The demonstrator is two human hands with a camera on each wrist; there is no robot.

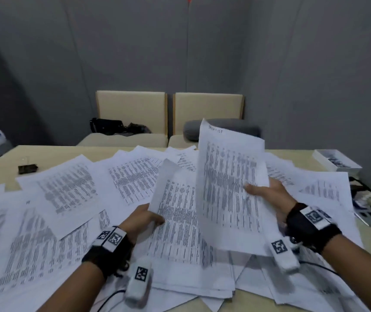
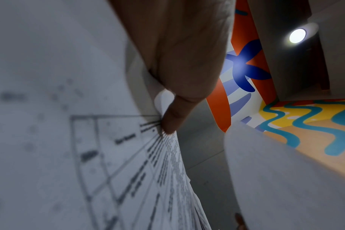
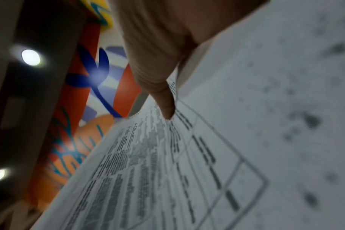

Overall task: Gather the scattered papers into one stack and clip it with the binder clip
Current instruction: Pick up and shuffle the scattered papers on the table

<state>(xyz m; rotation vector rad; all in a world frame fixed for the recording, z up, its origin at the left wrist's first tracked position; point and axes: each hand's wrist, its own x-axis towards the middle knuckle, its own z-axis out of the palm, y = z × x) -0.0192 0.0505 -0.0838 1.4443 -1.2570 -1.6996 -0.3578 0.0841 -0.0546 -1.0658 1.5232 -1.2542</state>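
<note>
My left hand (image 1: 145, 218) pinches one printed sheet (image 1: 177, 212) by its left edge; my right hand (image 1: 267, 192) grips a taller sheet (image 1: 229, 185) with the thumb across its face, lifted above the scattered papers (image 1: 67, 199) covering the table (image 1: 2, 163); the binder clip (image 1: 27, 168) sits far left, apart from them; a white box (image 1: 335, 163) (contents blurred) stands far right; two chairs (image 1: 132, 113) behind.

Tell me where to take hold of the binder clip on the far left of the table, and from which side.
Grip the binder clip by its clear upright handle, coming from above. The black body sits low on the bare table, clear of the papers, so the handle seems the only part standing up. Its detail is blurred, so this is a judgement.
</note>
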